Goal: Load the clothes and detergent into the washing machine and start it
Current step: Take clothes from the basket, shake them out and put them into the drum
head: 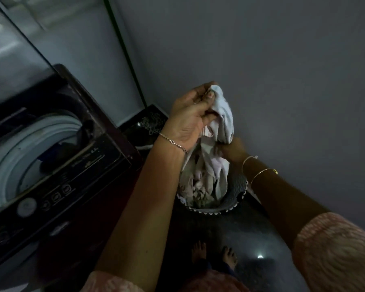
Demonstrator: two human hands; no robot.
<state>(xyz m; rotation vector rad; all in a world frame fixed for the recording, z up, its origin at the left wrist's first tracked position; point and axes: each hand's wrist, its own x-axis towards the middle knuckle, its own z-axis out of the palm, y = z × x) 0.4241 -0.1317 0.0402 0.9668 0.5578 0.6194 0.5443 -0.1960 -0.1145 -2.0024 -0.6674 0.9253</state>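
Hanging between both hands: one pale white, crumpled cloth garment, bunched at the top, its lower folds trailing into the round grey laundry basket with white scalloped trim. Left hand: fingers curled round the garment's upper end, thumb pressed on the fabric. Right hand: lower down, gripping the cloth's middle; its fingers are mostly hidden behind the fabric. Basket: on the dark floor, against the grey wall, more pale clothes inside. Black top-loading washing machine: just left of the basket, lid raised, light drum rim exposed, dark items within. Bare floor shows between machine front, basket and the person's bare feet.
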